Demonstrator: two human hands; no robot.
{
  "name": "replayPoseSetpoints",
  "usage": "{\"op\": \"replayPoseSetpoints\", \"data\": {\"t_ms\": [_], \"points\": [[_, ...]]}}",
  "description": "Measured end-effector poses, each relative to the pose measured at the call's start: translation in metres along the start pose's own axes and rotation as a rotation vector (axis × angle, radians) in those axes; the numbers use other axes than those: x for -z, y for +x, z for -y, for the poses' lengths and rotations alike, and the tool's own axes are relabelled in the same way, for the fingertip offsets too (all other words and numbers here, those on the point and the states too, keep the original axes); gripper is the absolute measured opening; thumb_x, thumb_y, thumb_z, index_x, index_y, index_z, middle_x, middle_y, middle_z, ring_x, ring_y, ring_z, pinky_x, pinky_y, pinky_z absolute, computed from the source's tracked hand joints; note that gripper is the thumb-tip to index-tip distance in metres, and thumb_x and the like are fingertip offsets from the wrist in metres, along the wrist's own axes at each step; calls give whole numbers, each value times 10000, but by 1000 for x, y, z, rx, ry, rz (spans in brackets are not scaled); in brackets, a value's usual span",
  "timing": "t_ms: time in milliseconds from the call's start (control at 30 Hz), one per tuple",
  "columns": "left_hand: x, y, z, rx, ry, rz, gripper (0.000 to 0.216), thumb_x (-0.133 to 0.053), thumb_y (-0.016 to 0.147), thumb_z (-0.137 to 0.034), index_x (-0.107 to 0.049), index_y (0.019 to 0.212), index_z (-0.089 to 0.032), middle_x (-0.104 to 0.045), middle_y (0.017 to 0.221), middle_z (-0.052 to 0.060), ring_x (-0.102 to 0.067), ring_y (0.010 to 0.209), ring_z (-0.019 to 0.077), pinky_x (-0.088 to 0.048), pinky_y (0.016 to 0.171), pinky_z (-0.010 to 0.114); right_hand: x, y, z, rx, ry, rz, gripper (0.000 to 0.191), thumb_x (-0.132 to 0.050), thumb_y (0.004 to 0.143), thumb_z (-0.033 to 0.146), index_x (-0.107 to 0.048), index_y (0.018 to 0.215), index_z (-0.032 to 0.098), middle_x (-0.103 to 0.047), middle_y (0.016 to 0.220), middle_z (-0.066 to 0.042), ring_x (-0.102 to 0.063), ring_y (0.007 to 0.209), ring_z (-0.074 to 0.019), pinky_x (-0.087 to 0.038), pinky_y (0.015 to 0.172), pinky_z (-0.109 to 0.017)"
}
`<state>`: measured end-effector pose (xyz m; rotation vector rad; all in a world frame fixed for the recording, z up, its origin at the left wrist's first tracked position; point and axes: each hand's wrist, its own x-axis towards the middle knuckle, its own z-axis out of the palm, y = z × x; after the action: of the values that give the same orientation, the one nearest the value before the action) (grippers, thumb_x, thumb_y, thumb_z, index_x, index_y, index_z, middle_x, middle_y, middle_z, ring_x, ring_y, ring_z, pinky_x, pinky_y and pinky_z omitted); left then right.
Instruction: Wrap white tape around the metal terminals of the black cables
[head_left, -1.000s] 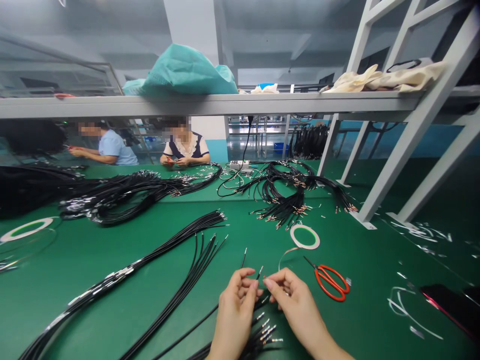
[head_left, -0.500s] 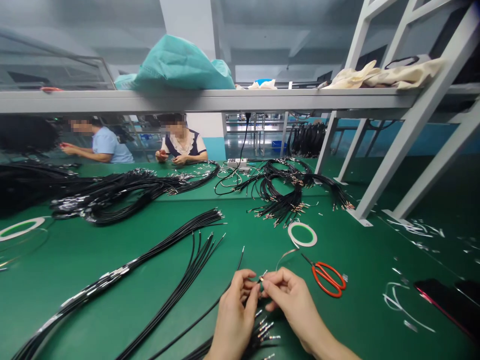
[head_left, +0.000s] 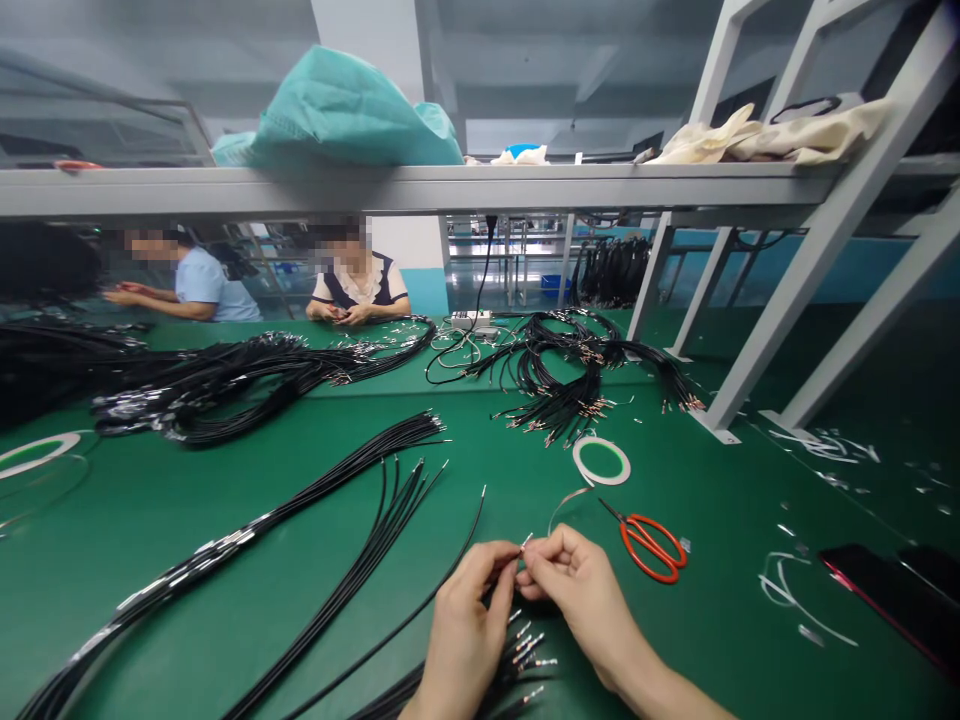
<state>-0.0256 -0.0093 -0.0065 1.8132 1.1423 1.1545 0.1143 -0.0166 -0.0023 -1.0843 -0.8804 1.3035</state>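
Observation:
My left hand [head_left: 466, 625] and my right hand [head_left: 577, 592] meet low in the middle of the view, fingers pinched together on the metal-tipped end of a thin black wire [head_left: 524, 541]. Under both hands lies a bundle of black wires with metal terminals [head_left: 525, 655]. A single black wire [head_left: 420, 605] runs away to the left of my left hand. Orange-handled scissors [head_left: 651, 548] lie just right of my right hand. A roll of tape [head_left: 601, 461] sits beyond them, its loose end curling towards my fingers.
Long black wire bundles [head_left: 315, 500] stretch across the green table [head_left: 150, 520]; more heaps [head_left: 555, 385] lie further back. A white frame post [head_left: 750, 370] stands at right, a dark phone [head_left: 892, 595] at the right edge. Two people [head_left: 358, 285] work opposite under a shelf [head_left: 420, 188].
My two hands have closed together on the wire end, the tip now hidden more between the fingers. The view has tilted slightly, so everything sits a little higher and leftward.

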Motion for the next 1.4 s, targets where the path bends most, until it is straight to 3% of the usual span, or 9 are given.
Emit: {"op": "replayPoseSetpoints", "data": {"t_ms": [367, 967, 1167, 1400], "points": [[1, 1, -1, -30, 52, 15, 163, -526, 884, -219, -659, 977, -231, -679, 899, 42, -653, 820, 182, -509, 752, 256, 0, -1, 3, -19, -5, -18, 347, -788, 664, 425, -593, 674, 139, -666, 631, -17, -663, 583, -138, -556, 581, -245], [3, 2, -1, -35, 6, -12, 244, -565, 864, -263, -709, 1061, -256, -692, 852, 65, -646, 775, 199, -510, 719, 270, 1, 2, -2, -9, -6, 14, 334, -770, 692, 423, -590, 685, 142, -672, 645, -24, -673, 607, -146, -561, 609, -257], [1, 2, -2, 68, -38, -15, 238, -566, 860, -304, -721, 1020, -221, -652, 793, 54, -632, 703, 180, -513, 647, 254, -1, 3, -1, -31, -1, 15, 349, -790, 660, 432, -601, 677, 140, -672, 631, -23, -681, 586, -156, -558, 598, -264], [-5, 5, 6, 312, -381, -11, 321, -654, 770, -423, -699, 924, -145, -637, 826, 47, -625, 608, 145, -522, 570, 248, -1, 4, -6, -27, -31, 19, 365, -769, 672, 465, -592, 676, 146, -667, 558, -20, -645, 494, -135, -525, 516, -228]]}}
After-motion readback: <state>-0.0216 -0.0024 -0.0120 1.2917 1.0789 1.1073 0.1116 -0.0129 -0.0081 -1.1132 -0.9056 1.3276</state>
